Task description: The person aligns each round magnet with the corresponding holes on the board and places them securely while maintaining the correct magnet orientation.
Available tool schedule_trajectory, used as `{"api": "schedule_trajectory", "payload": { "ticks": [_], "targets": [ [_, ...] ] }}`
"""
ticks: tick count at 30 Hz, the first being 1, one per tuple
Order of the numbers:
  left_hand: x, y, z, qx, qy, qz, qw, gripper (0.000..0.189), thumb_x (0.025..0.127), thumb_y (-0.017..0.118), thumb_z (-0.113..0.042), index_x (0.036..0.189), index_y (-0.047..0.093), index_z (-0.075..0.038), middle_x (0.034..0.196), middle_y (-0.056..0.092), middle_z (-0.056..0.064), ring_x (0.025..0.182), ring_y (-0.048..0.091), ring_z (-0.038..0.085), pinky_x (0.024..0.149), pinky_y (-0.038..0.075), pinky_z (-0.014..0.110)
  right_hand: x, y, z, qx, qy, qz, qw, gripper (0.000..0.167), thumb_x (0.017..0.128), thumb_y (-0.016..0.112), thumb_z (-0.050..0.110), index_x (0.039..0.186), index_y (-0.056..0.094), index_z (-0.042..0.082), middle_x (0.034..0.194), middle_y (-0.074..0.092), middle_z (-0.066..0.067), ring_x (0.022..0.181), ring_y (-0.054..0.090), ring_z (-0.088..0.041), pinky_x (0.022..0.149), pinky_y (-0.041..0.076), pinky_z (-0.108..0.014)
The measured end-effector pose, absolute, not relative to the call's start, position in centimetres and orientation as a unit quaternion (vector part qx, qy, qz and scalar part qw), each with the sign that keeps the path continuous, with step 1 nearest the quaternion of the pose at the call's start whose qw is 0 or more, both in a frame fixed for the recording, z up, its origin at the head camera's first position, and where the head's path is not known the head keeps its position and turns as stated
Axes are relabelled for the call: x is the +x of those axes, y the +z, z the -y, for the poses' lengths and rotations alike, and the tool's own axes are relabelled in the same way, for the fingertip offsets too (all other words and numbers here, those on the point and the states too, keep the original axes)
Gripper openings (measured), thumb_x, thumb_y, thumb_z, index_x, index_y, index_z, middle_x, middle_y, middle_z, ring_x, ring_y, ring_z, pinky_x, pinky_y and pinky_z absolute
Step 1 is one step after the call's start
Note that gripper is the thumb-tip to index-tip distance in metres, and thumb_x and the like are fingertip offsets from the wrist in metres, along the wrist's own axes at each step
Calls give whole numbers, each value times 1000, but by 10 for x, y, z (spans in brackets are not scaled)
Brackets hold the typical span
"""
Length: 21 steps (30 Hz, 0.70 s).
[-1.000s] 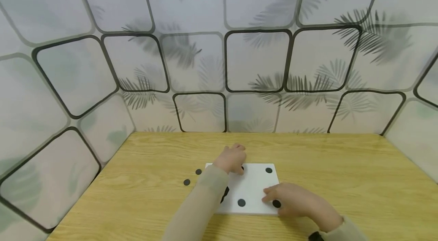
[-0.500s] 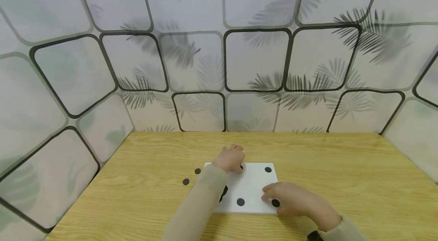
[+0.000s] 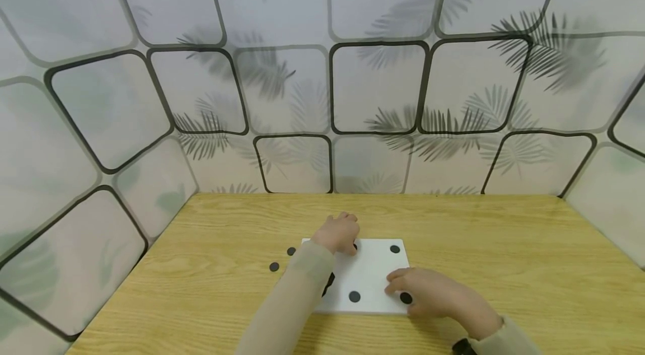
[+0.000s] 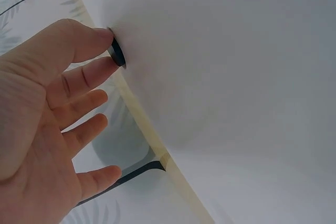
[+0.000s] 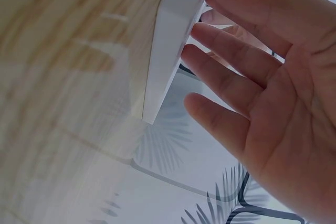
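Note:
A white rectangular board [image 3: 370, 274] lies on the table, bearing several flat black discs. At its far side my left hand [image 3: 337, 233] pinches one black disc [image 4: 116, 51] between thumb and index finger, right against the white surface; the other fingers are spread. My right hand [image 3: 434, 292] rests at the board's near right edge, its fingers loosely extended along the side in the right wrist view. A black disc [image 3: 406, 298] shows beside that hand. Others are a far-right disc [image 3: 395, 249] and a near-edge disc [image 3: 355, 297]. My left forearm hides the board's left part.
Two loose black discs lie on the wood table [image 3: 504, 254] left of the board, a nearer disc [image 3: 274, 267] and a farther disc [image 3: 291, 251]. A leaf-patterned wall covering [image 3: 378, 92] rises behind the table and along both sides.

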<state>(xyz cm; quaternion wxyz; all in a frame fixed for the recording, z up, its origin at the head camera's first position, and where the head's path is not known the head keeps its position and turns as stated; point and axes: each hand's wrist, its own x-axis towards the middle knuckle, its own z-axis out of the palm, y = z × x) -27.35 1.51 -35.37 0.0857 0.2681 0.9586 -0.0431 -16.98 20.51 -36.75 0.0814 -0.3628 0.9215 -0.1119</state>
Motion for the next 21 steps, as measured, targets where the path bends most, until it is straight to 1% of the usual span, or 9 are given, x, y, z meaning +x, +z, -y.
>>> {"api": "schedule_trajectory", "payload": {
  "ticks": [6, 16, 21],
  "targets": [
    [-274, -354, -14, 266, -46, -959, 85, 19, 84, 68, -20, 67, 60, -15, 134, 51, 1, 132, 39, 22, 108, 32, 49, -170, -367, -205, -361, -111, -922, 84, 39, 64, 75, 0, 102, 71, 10, 113, 65, -10, 102, 62, -25, 86, 51, -35],
    [-277, -357, -14, 261, -41, -960, 97, 20, 85, 68, -21, 68, 61, -15, 141, 46, 2, 136, 34, 23, 109, 31, 50, -171, -367, -205, -355, -116, -923, 95, 39, 66, 76, 0, 103, 70, 10, 114, 64, -10, 104, 62, -25, 87, 51, -36],
    [-277, -358, -13, 264, -32, -959, 94, 21, 85, 68, -20, 67, 61, -14, 142, 46, 2, 136, 34, 23, 109, 31, 51, -170, -367, -205, -354, -116, -923, 95, 39, 66, 76, 1, 103, 70, 10, 115, 64, -10, 104, 62, -25, 88, 50, -37]
  ]
}}
